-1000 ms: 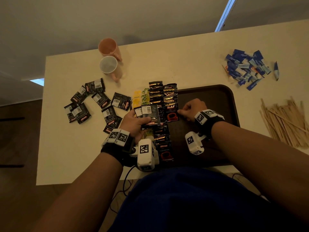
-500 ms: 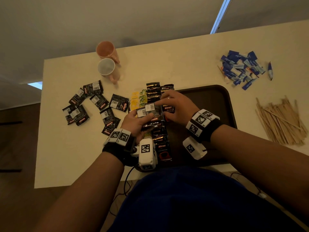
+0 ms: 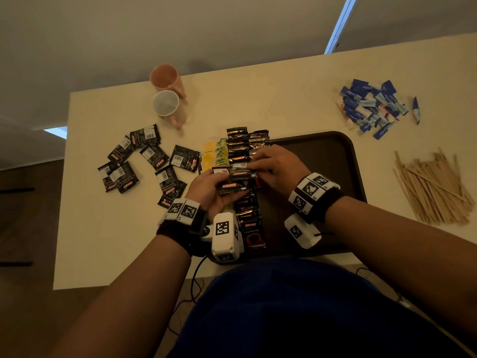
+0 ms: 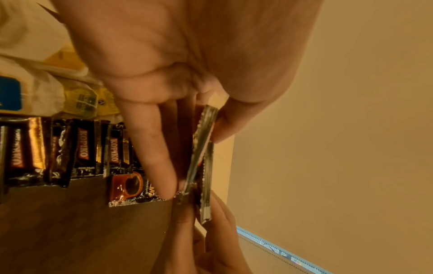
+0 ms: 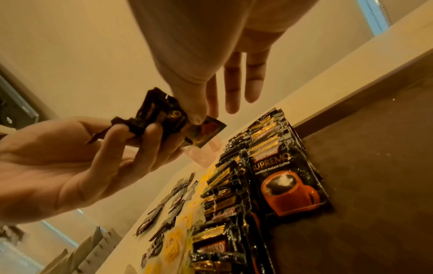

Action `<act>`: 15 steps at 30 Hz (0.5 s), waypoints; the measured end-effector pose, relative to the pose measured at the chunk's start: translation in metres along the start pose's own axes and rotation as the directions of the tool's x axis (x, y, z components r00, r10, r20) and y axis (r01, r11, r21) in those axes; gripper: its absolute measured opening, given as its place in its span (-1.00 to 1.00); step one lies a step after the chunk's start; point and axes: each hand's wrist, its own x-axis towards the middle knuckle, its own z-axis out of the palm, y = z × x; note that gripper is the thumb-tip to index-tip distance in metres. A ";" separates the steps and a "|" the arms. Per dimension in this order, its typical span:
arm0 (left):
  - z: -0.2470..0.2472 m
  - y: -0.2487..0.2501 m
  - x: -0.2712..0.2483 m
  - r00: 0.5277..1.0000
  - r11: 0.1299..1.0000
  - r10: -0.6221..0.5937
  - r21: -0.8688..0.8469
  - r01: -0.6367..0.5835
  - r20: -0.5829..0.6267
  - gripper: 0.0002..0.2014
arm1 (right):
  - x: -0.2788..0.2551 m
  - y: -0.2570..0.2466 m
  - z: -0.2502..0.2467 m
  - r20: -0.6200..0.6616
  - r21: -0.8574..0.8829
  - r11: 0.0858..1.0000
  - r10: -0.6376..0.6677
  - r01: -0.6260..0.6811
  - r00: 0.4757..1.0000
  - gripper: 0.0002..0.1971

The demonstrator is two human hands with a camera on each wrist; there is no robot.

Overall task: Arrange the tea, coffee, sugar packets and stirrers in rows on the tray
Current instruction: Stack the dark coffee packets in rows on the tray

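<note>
My left hand (image 3: 219,186) grips a small stack of black coffee packets (image 3: 233,186) above the left part of the dark brown tray (image 3: 325,153). My right hand (image 3: 255,166) pinches the top coffee packet (image 5: 206,130) of that stack between thumb and forefinger; its other fingers are straight. In the left wrist view the stack (image 4: 203,148) shows edge-on. On the tray's left side lie rows of coffee packets (image 3: 240,148) and a row of yellow tea bags (image 3: 214,156). Blue sugar packets (image 3: 371,107) and wooden stirrers (image 3: 433,192) lie on the table to the right.
Several loose coffee packets (image 3: 144,161) are scattered on the table left of the tray. Two cups (image 3: 166,103) stand at the back left. The tray's right half is bare. The table's near edge is at my body.
My right hand has left the tray's packet row, moved left to the stack in my left hand and taken hold of its top packet. The left hand has barely moved.
</note>
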 end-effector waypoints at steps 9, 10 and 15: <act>0.001 -0.002 -0.001 0.999 0.999 0.035 0.027 -0.035 -0.030 -0.72 | -0.013 0.027 -0.012 0.068 0.190 0.830 0.521 -0.524 0.851 -0.85; 0.001 -0.002 -0.001 0.999 0.999 0.035 0.031 -0.034 -0.032 -0.73 | -0.016 0.032 -0.012 0.087 0.204 0.805 0.552 -0.558 0.829 -0.86; 0.003 0.000 -0.001 0.999 0.999 0.028 0.039 -0.027 -0.030 -0.79 | -0.029 0.052 -0.002 0.209 0.264 0.657 0.675 -0.706 0.707 -0.87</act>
